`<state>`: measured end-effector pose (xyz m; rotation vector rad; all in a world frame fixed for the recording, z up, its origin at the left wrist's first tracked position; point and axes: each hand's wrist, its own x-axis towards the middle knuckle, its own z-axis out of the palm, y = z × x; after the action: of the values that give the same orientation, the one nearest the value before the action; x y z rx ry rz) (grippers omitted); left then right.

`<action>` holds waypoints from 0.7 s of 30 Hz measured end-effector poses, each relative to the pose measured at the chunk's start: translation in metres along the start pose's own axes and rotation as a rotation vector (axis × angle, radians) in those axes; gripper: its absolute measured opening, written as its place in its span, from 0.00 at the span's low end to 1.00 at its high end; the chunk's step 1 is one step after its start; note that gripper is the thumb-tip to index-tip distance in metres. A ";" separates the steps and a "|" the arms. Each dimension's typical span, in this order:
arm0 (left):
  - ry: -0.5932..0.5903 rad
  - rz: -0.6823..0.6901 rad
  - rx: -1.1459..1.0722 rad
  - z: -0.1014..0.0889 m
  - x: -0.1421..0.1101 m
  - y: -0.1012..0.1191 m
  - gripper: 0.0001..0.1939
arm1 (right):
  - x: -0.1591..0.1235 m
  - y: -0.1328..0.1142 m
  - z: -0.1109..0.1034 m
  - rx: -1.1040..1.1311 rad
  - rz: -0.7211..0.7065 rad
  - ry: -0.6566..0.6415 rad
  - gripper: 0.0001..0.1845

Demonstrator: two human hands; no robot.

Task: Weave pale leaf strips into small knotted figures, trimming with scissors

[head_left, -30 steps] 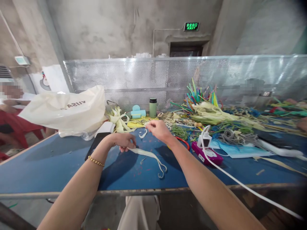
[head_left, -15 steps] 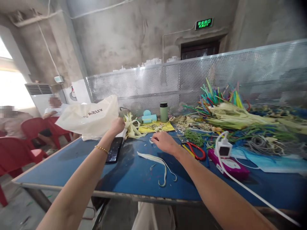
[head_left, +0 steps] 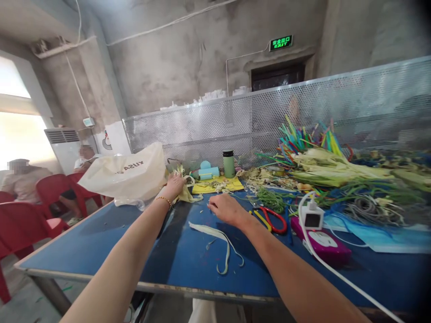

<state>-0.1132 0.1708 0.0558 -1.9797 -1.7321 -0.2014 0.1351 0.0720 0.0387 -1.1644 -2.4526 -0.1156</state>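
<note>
My left hand (head_left: 175, 185) lies over a bundle of pale corn husks (head_left: 187, 194) at the back of the blue table (head_left: 111, 242). Its fingers look bent around the strips, though their tips are partly hidden. Nearer the middle, my right hand (head_left: 226, 209) is held low over the table, thumb and fingers pinched together. Whatever is in that pinch is too small to make out. In front of it lies a loose husk strip (head_left: 215, 232), split into curled ends. Red-handled scissors (head_left: 276, 227) rest to the right of my right hand.
A white plastic bag (head_left: 124, 177) stands at the left. Behind my hands are a green bottle (head_left: 228, 165) and a yellow sheet (head_left: 232, 184) with scraps. Husks (head_left: 336, 168), wires and a purple box (head_left: 323, 244) with a white cable fill the right. People sit on red chairs (head_left: 52, 190).
My left hand has moved right, from beside the bag onto the husk bundle, and its forearm now covers most of the dark phone. My right hand stays near its place, still pinched.
</note>
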 end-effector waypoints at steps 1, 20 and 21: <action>0.005 0.001 0.001 0.002 0.000 -0.002 0.16 | 0.000 0.000 0.000 -0.004 -0.007 0.002 0.13; 0.830 -0.508 -0.980 -0.080 -0.016 -0.033 0.07 | 0.007 0.011 0.000 0.136 0.037 0.212 0.14; 0.845 -0.497 -1.087 -0.081 -0.023 -0.026 0.06 | 0.008 0.012 -0.001 0.164 0.043 0.285 0.13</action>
<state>-0.1252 0.1154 0.1234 -1.4936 -1.5356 -2.1501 0.1397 0.0857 0.0416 -1.0502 -2.1445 -0.0612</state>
